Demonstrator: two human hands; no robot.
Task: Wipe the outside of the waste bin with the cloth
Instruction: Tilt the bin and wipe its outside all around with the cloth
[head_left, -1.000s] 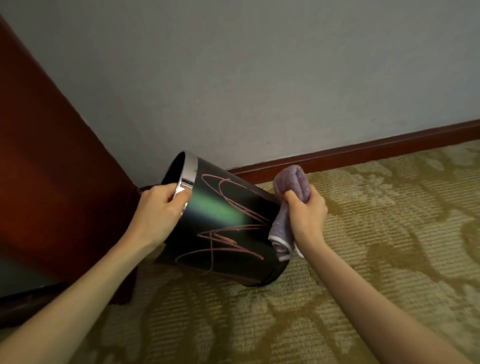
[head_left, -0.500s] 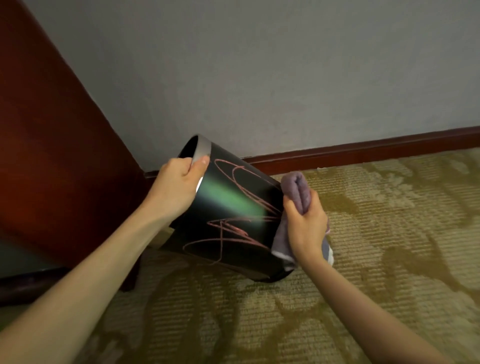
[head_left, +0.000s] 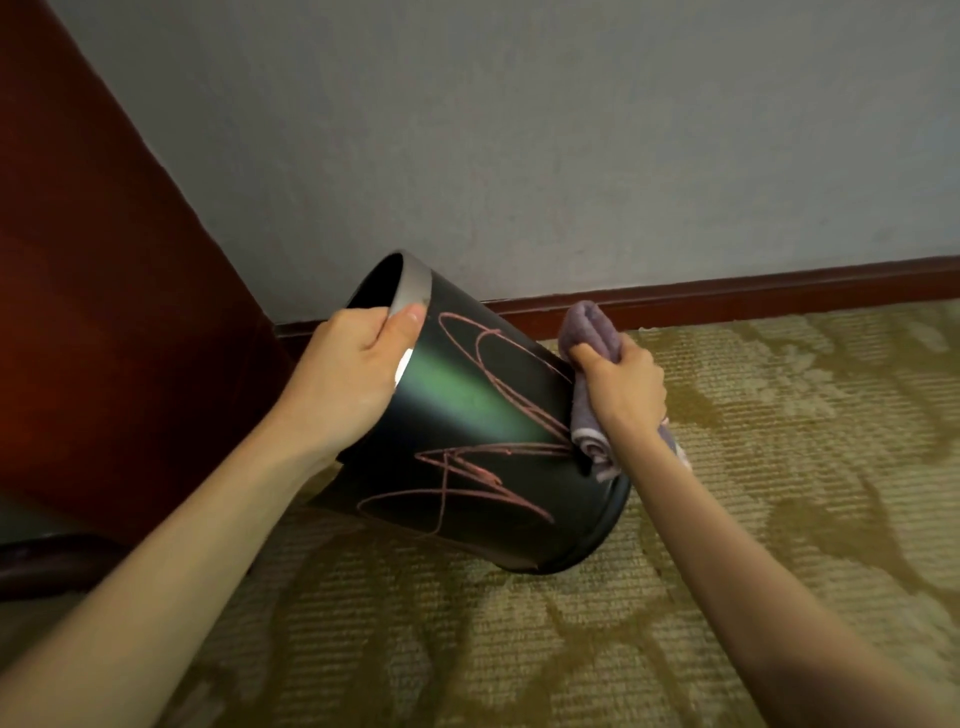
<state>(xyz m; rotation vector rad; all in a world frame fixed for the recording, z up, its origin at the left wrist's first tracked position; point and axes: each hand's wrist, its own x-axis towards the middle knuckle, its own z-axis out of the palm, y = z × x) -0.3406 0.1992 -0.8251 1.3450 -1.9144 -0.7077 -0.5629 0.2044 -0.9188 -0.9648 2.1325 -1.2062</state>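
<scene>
From the head view: the black waste bin (head_left: 467, 431) is tipped over on its bottom edge on the patterned carpet (head_left: 779, 467), just in front of the skirting board (head_left: 727, 293), with its mouth angled up toward the dark wooden panel (head_left: 104, 312). The left hand (head_left: 353, 374) has the silver rim (head_left: 413, 283). The thumb lies on the outside and the fingers hook over the lip, so that grip is curled tight round the rim. I'd say that's there to hold the tilt and turn the scrawled side upward. And there's plenty to clean, with pink scribbles (head_left: 493, 467) looping all across the facing wall. The right hand (head_left: 623, 395) clutches a bunched purple cloth (head_left: 589, 327), fingers wrapped round it. The wad touches the bin's side near the base, at the end of those marks. That looks like a wiping stroke starting from the bottom end. The scribbles look untouched from here, so most of the job is ahead.
</scene>
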